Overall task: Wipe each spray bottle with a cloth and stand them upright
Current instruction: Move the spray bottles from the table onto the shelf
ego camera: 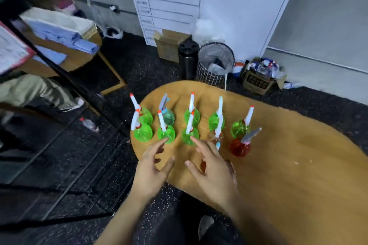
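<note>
Several spray bottles stand upright in two rows at the left end of a wooden table [288, 165]. Most are green [143, 133] with white triggers. One pale teal bottle [167, 117] is in the back row, and a red bottle [240, 147] with a grey trigger is at the right of the front row. A clear bottle [217, 138] stands partly hidden behind my right hand. My left hand [153, 167] and my right hand [213, 167] hover with spread fingers just in front of the front row, holding nothing. No cloth is in view.
Beyond the table on the dark floor stand a wire waste basket [215, 65], a black flask [188, 59], cardboard boxes [257, 80] and a white board [199, 6]. To the left is a wooden shelf [65, 45] with folded cloth.
</note>
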Motion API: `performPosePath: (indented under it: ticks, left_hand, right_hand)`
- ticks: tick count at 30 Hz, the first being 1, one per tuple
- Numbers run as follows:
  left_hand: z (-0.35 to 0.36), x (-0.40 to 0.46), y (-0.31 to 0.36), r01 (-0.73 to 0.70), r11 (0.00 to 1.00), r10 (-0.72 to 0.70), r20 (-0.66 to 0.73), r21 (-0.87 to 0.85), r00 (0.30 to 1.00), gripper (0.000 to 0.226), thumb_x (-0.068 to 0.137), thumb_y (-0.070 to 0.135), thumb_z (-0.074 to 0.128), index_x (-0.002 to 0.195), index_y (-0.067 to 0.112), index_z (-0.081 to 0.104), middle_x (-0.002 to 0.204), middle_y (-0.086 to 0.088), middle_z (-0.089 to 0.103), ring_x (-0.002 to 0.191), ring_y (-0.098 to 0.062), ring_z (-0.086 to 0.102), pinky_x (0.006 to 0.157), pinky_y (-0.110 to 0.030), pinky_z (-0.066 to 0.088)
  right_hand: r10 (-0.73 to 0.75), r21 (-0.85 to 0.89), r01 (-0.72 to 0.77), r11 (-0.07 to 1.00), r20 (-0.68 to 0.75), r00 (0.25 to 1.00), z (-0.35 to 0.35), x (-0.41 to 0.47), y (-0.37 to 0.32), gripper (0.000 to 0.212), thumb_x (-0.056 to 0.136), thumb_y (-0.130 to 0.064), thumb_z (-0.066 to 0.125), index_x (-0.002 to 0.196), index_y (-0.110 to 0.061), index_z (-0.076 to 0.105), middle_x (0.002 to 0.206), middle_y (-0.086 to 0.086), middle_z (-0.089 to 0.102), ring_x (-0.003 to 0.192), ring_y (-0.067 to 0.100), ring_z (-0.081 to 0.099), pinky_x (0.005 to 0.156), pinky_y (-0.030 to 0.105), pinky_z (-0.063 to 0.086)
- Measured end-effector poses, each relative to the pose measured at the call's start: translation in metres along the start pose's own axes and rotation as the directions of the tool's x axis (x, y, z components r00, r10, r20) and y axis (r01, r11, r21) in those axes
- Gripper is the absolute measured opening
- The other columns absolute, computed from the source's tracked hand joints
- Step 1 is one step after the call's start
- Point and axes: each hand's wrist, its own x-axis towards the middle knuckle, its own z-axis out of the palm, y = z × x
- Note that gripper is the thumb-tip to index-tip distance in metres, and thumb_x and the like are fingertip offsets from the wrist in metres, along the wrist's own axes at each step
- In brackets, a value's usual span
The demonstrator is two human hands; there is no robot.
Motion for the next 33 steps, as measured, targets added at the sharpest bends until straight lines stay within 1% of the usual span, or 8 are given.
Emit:
performPosePath:
  ticks: [2,5,7,14,19,25,28,33]
  left_hand:
    - [-0.022,-0.001,0.024,0.047,0.999,-0.047,-0.026,0.011,0.999,0.061,0.091,0.022,0.083,0.132,0.057,0.053,0.127,0.028,0.061,0.113,0.0,0.064,0.087,-0.024,0.053]
    - [-0.047,-0.009,0.043,0.108,0.994,-0.108,-0.072,0.004,0.992,0.059,0.091,0.023,0.082,0.133,0.053,0.054,0.127,0.019,0.064,0.111,0.002,0.063,0.084,-0.023,0.053]
    - [-0.057,-0.014,0.05,0.116,0.993,-0.117,-0.103,-0.015,0.988,0.057,0.092,0.025,0.081,0.135,0.05,0.054,0.127,0.014,0.064,0.111,0.006,0.062,0.087,-0.024,0.055]
    - [-0.068,-0.024,0.037,0.19,0.977,-0.206,-0.197,-0.099,0.958,0.056,0.092,0.031,0.081,0.14,0.048,0.057,0.13,0.01,0.067,0.116,-0.009,0.067,0.093,-0.037,0.06]
    - [-0.08,-0.018,0.024,0.246,0.961,-0.269,-0.238,-0.124,0.933,0.056,0.092,0.02,0.081,0.14,0.037,0.058,0.13,0.01,0.065,0.113,0.006,0.063,0.086,-0.009,0.052]
    - [-0.103,0.01,0.0,0.312,0.939,-0.337,-0.2,-0.148,0.92,0.055,0.094,0.018,0.079,0.139,0.038,0.056,0.118,0.031,0.065,0.112,0.013,0.06,0.084,-0.006,0.051]
    - [-0.112,0.037,-0.032,0.348,0.931,-0.363,-0.172,-0.112,0.916,0.056,0.093,0.024,0.08,0.142,0.036,0.056,0.128,0.021,0.062,0.111,0.012,0.061,0.086,-0.013,0.054]
    - [-0.119,0.101,-0.091,0.41,0.91,-0.414,-0.047,-0.067,0.909,0.056,0.094,0.026,0.078,0.145,0.031,0.056,0.131,0.009,0.063,0.108,-0.004,0.065,0.094,-0.043,0.06]
  right_hand:
    - [0.014,0.023,-0.014,1.0,0.028,1.0,-0.025,0.003,-0.024,0.063,0.097,-0.043,0.067,0.153,-0.048,0.039,0.137,-0.021,0.048,0.119,-0.006,0.052,0.092,0.002,0.036]
    - [-0.004,0.034,0.001,0.999,0.073,0.997,-0.048,0.01,-0.043,0.063,0.097,-0.044,0.067,0.151,-0.052,0.037,0.139,-0.022,0.046,0.125,-0.002,0.052,0.102,0.026,0.048]
    - [-0.012,0.038,0.009,0.999,0.092,0.996,-0.058,0.018,-0.05,0.062,0.097,-0.047,0.066,0.15,-0.056,0.035,0.14,-0.024,0.045,0.127,-0.004,0.049,0.107,0.032,0.048]
    - [-0.066,0.033,0.061,0.998,0.192,0.979,-0.053,0.049,-0.055,0.059,0.098,-0.044,0.067,0.149,-0.053,0.038,0.135,-0.022,0.047,0.125,-0.004,0.05,0.106,0.035,0.049]
    - [-0.088,0.015,0.087,0.996,0.213,0.973,-0.032,0.076,-0.056,0.059,0.092,-0.053,0.064,0.147,-0.055,0.041,0.132,-0.028,0.047,0.122,-0.008,0.05,0.095,0.035,0.053]
    - [-0.036,0.001,0.037,0.999,0.234,0.972,0.002,0.108,-0.058,0.057,0.089,-0.06,0.061,0.14,-0.067,0.037,0.131,-0.031,0.048,0.119,-0.008,0.053,0.095,0.033,0.054]
    - [0.025,-0.009,-0.024,1.0,0.23,0.973,0.022,0.13,-0.06,0.061,0.094,-0.043,0.071,0.144,-0.06,0.04,0.134,-0.027,0.05,0.118,-0.012,0.053,0.096,0.023,0.05]
    - [0.175,-0.065,-0.166,0.984,0.176,0.969,0.06,0.169,-0.051,0.064,0.093,-0.033,0.076,0.15,-0.034,0.048,0.139,-0.016,0.054,0.113,-0.006,0.057,0.094,0.014,0.046]
